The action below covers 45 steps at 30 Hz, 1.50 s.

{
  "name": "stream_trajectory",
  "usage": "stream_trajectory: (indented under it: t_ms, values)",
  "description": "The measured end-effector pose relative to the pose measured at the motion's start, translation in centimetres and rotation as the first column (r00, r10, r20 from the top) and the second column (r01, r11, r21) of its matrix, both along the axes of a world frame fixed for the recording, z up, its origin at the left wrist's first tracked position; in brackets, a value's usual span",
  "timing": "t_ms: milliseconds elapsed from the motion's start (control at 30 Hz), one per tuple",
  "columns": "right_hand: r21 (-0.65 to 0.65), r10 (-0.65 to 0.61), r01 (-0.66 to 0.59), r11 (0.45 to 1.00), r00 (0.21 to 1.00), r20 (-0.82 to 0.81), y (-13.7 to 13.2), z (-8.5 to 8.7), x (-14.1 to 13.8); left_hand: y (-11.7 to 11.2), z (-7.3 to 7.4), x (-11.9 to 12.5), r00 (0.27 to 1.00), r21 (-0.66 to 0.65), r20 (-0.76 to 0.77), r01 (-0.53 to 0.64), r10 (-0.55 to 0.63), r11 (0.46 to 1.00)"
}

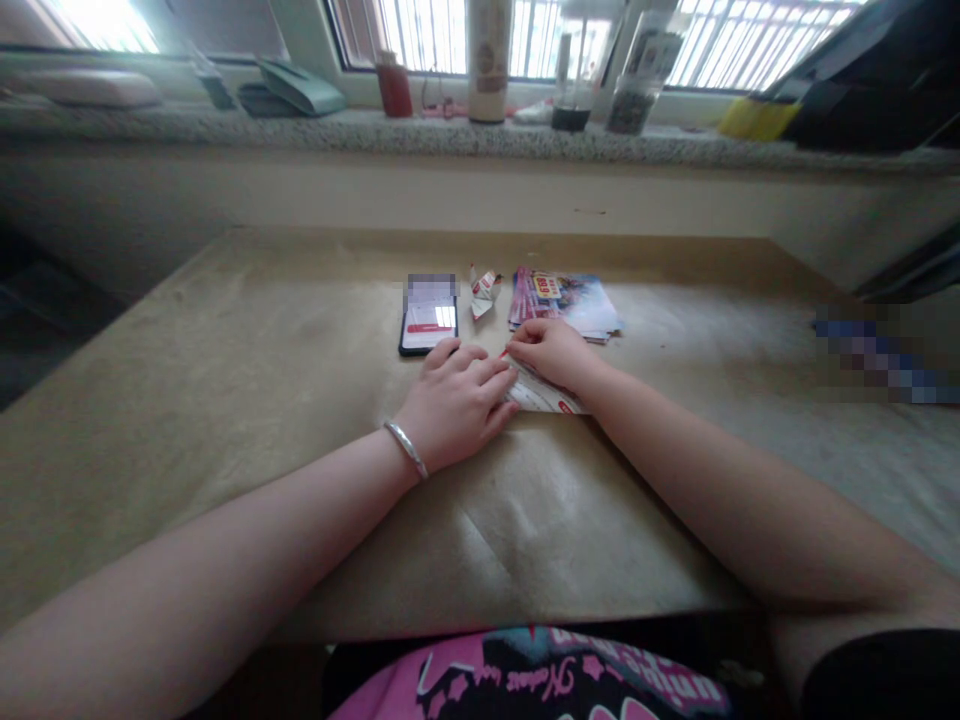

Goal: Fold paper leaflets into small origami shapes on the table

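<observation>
A printed sheet of paper [544, 393], white with red marks, lies on the table under both my hands. My left hand [465, 400], with a silver bangle at the wrist, rests flat on the sheet's left part with its fingers spread. My right hand [551, 350] pinches an edge or corner of the paper near the left fingertips, where a bit of red shows. The folded paper piece [485, 294], white and red with pointed ends, stands just beyond my hands. Left of it lies a phone [429, 318] with its screen lit.
A stack of colourful printed sheets [574, 300] lies beyond my right hand. The table [262, 400] has a tan cover. Along the windowsill [420, 138] stand a red bottle [394, 85], a tall container [489, 60], and other items.
</observation>
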State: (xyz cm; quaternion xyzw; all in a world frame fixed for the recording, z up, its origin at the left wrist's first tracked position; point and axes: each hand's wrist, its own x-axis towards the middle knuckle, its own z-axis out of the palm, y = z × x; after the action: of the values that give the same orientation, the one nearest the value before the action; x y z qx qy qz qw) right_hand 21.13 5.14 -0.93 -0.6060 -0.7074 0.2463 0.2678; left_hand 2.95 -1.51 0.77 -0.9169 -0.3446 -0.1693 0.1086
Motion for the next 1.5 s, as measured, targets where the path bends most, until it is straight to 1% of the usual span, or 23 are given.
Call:
stream_trajectory:
  t_ms: [233, 333, 600, 933, 1133, 1333, 1500]
  values:
    - [0.039, -0.033, 0.026, 0.999, 0.98, 0.197, 0.5, 0.4, -0.4, 0.5, -0.4, 0.1, 0.996, -0.115, -0.085, -0.017, 0.007, 0.993]
    - [0.055, -0.043, 0.03, 0.998, 0.97, 0.239, 0.5, 0.4, -0.5, 0.5, -0.4, 0.2, 0.996, -0.153, -0.087, -0.029, 0.015, 0.988]
    - [0.058, -0.04, 0.027, 0.998, 0.968, 0.248, 0.5, 0.2, -0.5, 0.6, -0.6, 0.1, 0.998, -0.164, -0.07, -0.015, 0.004, 0.986]
    - [0.056, -0.029, 0.015, 0.998, 0.97, 0.242, 0.3, 0.3, -0.4, 0.4, -0.7, -0.2, 0.996, -0.149, -0.092, 0.006, -0.02, 0.989]
    - [0.064, 0.003, -0.017, 0.998, 0.976, 0.219, 0.7, 0.1, 0.0, 0.4, -0.7, -0.2, 0.997, -0.188, -0.08, -0.004, -0.012, 0.982]
    - [0.12, 0.028, -0.068, 0.99, 0.951, 0.308, 1.2, 0.3, -0.1, 0.7, -0.8, -0.1, 0.999, -0.218, -0.052, -0.006, -0.005, 0.976]
    - [0.117, 0.026, -0.068, 0.991, 0.944, 0.329, 1.1, 0.5, -0.4, 0.8, -0.8, -0.1, 0.998, -0.204, -0.057, 0.011, -0.023, 0.979]
